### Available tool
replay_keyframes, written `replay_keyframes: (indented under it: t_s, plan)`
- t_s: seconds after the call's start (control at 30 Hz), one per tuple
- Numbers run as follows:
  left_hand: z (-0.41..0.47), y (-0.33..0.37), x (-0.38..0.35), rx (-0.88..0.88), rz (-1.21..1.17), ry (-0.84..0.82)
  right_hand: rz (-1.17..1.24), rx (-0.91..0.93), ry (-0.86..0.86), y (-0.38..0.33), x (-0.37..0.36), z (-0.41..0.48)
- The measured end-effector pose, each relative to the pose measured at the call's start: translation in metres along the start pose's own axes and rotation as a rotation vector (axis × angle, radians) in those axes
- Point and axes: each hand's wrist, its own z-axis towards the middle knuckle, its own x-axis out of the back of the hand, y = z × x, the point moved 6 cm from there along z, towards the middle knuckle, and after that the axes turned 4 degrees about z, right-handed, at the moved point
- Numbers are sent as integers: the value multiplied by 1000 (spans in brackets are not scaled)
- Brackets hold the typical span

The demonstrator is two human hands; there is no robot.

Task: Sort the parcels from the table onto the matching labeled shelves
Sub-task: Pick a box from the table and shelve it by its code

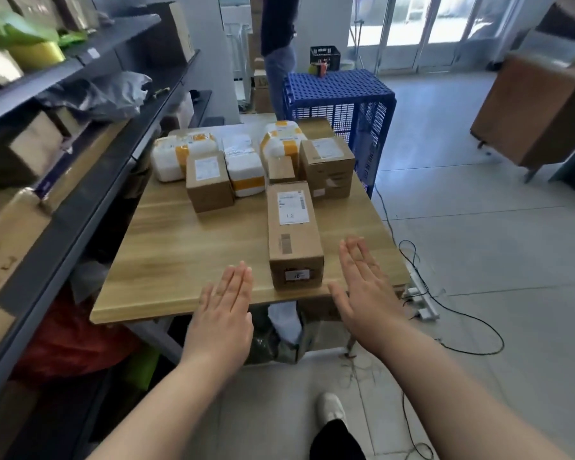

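Wooden table beside grey shelves, tiled floor.

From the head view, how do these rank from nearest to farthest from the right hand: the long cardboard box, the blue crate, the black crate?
From the right hand:
1. Long cardboard box, just to its left at the table's near edge.
2. Blue crate, beyond the table's far end.
3. Black crate, farther back by the doors.

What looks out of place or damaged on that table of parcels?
The back-right cardboard box has a torn, peeling patch of tape on its near face. The long box sits alone at the table's near edge, between the open left hand and right hand.
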Motion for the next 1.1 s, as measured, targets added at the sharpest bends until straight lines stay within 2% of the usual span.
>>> replay_keyframes:
  t_s: [0.37, 0.43, 0.47, 0.57, 0.6, 0.67, 0.77, 0.87, 0.93, 1.03, 1.1]
  plan:
    - [144, 14, -14, 195, -88, -53, -51, 77, -113, 57, 27, 168]
    - [159, 17, -28, 187, -117, 17, -54, 68, -139, 68, 24, 189]
    - [163, 17, -38, 166, -85, 37, -54, 67, -155, 72, 22, 197]
    - [173, 12, -53, 156, -45, -87, -32, 66, -210, 79, 8, 216]
    - [176, 7, -53, 174, 16, -57, -22, 66, -228, 80, 3, 221]
    - [184, -4, -51, 207, 20, -52, -9, 70, -257, 79, -7, 231]
    - [195, -22, -62, 203, -26, -134, -9, 86, -285, 72, -17, 247]
    - [203, -41, -63, 260, -20, -55, -20, 105, -285, 58, -25, 266]
    - [212, -50, -58, 226, -58, 17, -27, 130, -266, 45, -30, 279]
    - [224, -77, -56, 223, -55, -64, -34, 159, -245, 22, -40, 297]
    - [235, -105, -57, 229, -76, 23, -41, 167, -231, 5, -48, 308]
